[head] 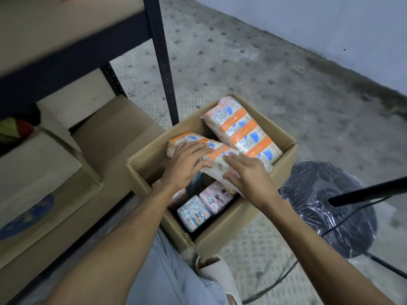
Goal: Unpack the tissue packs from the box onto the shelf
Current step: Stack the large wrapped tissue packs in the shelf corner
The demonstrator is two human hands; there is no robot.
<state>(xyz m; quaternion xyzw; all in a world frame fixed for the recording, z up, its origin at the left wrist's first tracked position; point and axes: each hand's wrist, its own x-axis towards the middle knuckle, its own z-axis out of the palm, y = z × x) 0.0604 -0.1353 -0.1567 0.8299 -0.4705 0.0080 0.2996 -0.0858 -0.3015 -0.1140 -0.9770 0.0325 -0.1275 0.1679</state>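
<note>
Left hand: our left hand (187, 160) holds the top tissue pack (217, 155). The fingers are spread over its top and the thumb is pressed on its near side.
Right hand: our right hand (246, 172) holds the same pack. The fingers lie flat on top and the thumb is tucked at the near edge.
Top tissue pack: it is orange and white with blue spots. It lies tilted across the open top of the box (220, 235).
Second pack (243, 130): it looks the same and leans in the far right part of the box, just beside the top one.
Small packs: a pink pack (217, 198) and a blue pack (193, 214) lie side by side low down in the box, near us.
Box: it is brown cardboard, open, and stands on the floor (242, 62).
Shelf (160, 51): a dark metal rack stands left of the box. Brown cartons (44, 172) sit on its low board.
Stool (326, 205): it is dark, wrapped in shiny plastic, and stands right of the box.
</note>
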